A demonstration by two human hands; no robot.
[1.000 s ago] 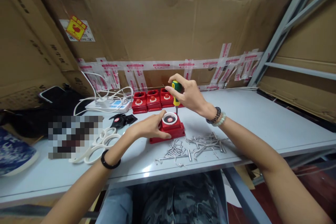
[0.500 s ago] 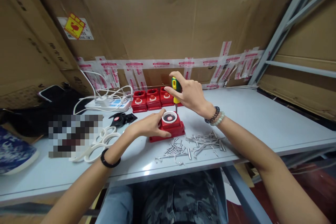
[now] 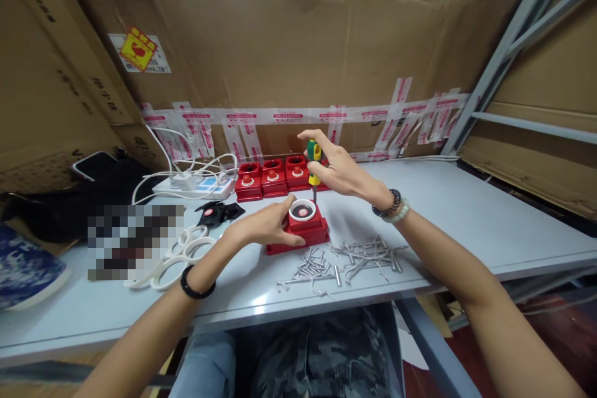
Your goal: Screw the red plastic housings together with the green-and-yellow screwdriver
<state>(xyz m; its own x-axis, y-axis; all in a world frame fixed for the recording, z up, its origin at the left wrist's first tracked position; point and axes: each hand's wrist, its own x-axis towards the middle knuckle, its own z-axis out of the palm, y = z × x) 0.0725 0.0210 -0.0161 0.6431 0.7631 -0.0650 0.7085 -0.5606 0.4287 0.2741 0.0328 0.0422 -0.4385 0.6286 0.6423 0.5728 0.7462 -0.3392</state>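
Observation:
My left hand [image 3: 275,224] is closed round the left side of a red box-shaped housing [image 3: 308,237], which rests on the table. A white ring [image 3: 302,202] with a black centre and a small red label sits on top of the housing. My right hand [image 3: 338,166] grips a green and yellow screwdriver [image 3: 314,158] by its handle, upright, index finger over the top. The screwdriver's shaft points down at the back right of the white ring; its tip is hidden. Loose screws [image 3: 312,263] and silvery pins [image 3: 368,254] lie in front of the housing.
Several red housings [image 3: 273,179] stand in a row behind my hands. Left are white rings [image 3: 170,270], black parts [image 3: 219,212] and a power strip [image 3: 196,186] with cables. A cardboard box [image 3: 280,43] walls off the back; a metal frame [image 3: 494,56] rises at right.
My right hand has turned the screwdriver's handle slightly, with its wrist shifting a little to the right. The left hand keeps its hold on the housing. The camera view has shifted slightly.

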